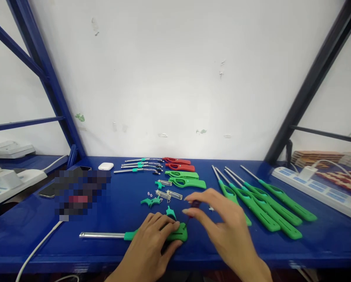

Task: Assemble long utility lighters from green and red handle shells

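Near the front edge of the blue table lies a green lighter (179,232) with a long metal tube pointing left. My left hand (152,243) is wrapped over its handle and holds it down. Between the thumb and forefinger of my right hand (226,227) is a small dark screwdriver (195,204), its thin shaft reaching down to the handle's right end. Just behind the handle sits a teal trigger piece (171,212). Clear fuel tanks (174,195) and more teal triggers (151,201) lie farther back.
Several green lighters (281,199) lie at the right. Red handle shells (179,168), green shells (187,183) and metal tubes with wires (128,170) are at the back. Power strips (319,192) flank the table (105,215); a white case (105,166) and phone (47,192) are left.
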A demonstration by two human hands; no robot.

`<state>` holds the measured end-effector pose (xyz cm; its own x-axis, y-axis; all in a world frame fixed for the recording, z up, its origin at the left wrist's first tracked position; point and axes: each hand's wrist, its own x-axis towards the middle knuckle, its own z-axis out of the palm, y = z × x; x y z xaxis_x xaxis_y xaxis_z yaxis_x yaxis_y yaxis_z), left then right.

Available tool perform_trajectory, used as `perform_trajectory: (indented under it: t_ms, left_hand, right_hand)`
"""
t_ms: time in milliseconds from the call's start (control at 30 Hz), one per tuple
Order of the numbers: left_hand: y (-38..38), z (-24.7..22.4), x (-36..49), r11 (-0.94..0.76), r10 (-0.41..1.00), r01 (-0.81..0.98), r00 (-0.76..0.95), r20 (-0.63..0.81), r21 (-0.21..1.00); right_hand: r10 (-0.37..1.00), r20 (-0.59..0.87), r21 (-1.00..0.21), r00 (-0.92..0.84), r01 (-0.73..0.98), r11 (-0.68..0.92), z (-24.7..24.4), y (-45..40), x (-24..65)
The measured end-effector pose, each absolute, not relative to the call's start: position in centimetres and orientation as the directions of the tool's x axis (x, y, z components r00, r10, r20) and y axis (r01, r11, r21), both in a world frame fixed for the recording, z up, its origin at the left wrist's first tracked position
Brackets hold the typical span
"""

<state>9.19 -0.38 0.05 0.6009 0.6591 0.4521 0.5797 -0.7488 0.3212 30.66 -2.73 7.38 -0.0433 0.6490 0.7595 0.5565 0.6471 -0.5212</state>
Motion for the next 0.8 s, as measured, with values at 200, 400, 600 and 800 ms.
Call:
perform_trajectory:
  t_ms: [200,400,600,800]
  left_hand:
    - [0.1,-0.2,9.0,-0.774,0.616,0.593,0.628,0.475,0.220]
    - [0.2,-0.9,8.7,-0.804,0.527,0.595,0.715,0.460,-0.003]
    - [-0.5,-1.1,8.2,-0.811,0.465,0.569,0.769,0.439,-0.136]
    - [-1.0,1.1,7.2,-0.820,0.410,0.541,0.782,0.469,-0.187]
  right_hand:
    - [0.647,0.762,-0.413,-0.040,0.740,0.532,7.2,-1.9,33.4]
    - [0.790,0.602,-0.332,-0.116,0.863,0.380,4.4,-0.2,33.3]
    - [0.894,0.432,-0.314,-0.120,0.909,0.274,2.6,-0.1,32.8]
    - [0.929,0.333,-0.406,-0.161,0.865,0.295,4.7,-1.4,32.3]
